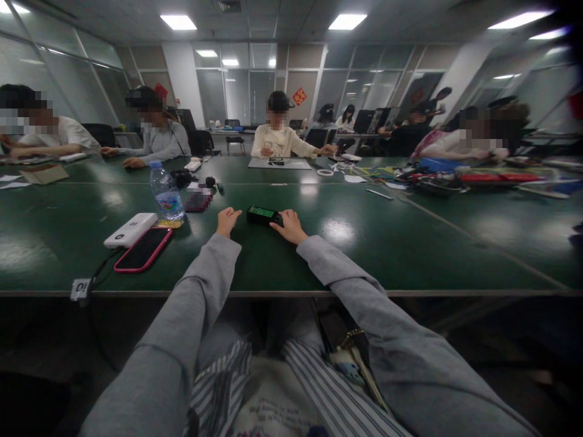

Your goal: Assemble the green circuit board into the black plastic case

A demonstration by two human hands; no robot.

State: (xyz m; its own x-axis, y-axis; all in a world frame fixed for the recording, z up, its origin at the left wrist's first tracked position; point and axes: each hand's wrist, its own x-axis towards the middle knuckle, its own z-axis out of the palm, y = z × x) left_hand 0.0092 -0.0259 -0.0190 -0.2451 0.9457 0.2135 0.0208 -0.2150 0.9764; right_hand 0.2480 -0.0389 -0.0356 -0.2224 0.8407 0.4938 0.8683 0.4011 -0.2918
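Observation:
A small black box point(255, 220) with a green circuit board point(263, 212) showing in its top lies on the table in front of me. My right hand point(290, 226) grips its right end, the thumb along the near side and the fingers over the top. Just left of the box, apart from it, is my left hand point(227, 222). Its fingers are curled in and pressed together, with the tips toward the box. Anything between those fingertips is too small to make out.
On the left of the green table point(410, 249) lie a phone with a pink edge point(143, 250), a white power bank point(131, 230) with a cable, and a water bottle point(166, 193). Cables and tools point(496, 178) crowd the far right. Several people sit across the table.

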